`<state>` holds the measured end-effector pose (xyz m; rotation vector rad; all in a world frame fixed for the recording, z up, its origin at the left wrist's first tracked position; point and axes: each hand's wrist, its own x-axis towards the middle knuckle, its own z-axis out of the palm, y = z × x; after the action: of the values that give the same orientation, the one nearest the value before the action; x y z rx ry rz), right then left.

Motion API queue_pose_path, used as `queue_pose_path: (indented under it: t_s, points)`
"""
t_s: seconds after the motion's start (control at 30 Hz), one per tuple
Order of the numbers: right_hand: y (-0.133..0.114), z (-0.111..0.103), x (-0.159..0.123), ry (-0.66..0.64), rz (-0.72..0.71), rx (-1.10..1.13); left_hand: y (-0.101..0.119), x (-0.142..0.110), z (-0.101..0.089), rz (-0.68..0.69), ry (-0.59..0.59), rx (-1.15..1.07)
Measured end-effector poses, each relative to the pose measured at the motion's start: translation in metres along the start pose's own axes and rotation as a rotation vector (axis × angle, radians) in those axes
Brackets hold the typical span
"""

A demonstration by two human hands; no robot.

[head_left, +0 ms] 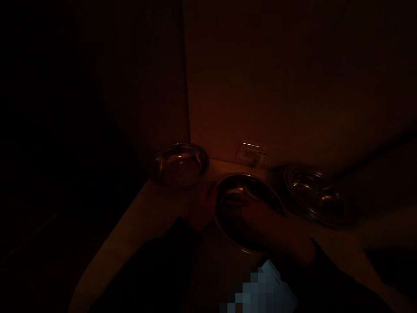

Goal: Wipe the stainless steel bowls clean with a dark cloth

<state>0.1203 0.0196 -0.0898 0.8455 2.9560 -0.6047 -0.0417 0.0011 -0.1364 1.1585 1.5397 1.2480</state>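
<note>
In very dim light, a round metal bowl [276, 198] rests on the table between my hands. My left hand [202, 209] is at the bowl's left side, closed against its rim. Reaching in from the right, my right hand [246, 213] is inside the bowl with its fingers curled down. A pale, shiny shape [240, 190] shows beside those fingers, too dark to name. What the right fingers hold, if anything, is hidden.
A shallow metal dish [181, 167] stands at the table's back left corner. Metal compartment plates [317, 195] are stacked at the right. A wall socket [250, 153] with something plugged in sits behind the bowl. A pale, partly pixelated object [276, 289] appears at the front.
</note>
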Motion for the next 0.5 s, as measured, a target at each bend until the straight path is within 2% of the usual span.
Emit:
queue_pose_path:
  t_s: [0.1, 0.27, 0.5]
  points:
    - [-0.0036, -0.0014, -0.0032, -0.021, -0.039, 0.052, 0.0006, 0.0007, 0.0014, -0.013, -0.048, -0.045]
    - [-0.0042, 0.0014, -0.0017, -0.014, -0.022, 0.024, -0.0004, 0.0021, 0.0015, -0.013, -0.055, -0.059]
    - [0.0025, 0.0055, 0.0050, 0.030, 0.110, -0.140, 0.0008, -0.0007, -0.0027, -0.033, -0.048, -0.025]
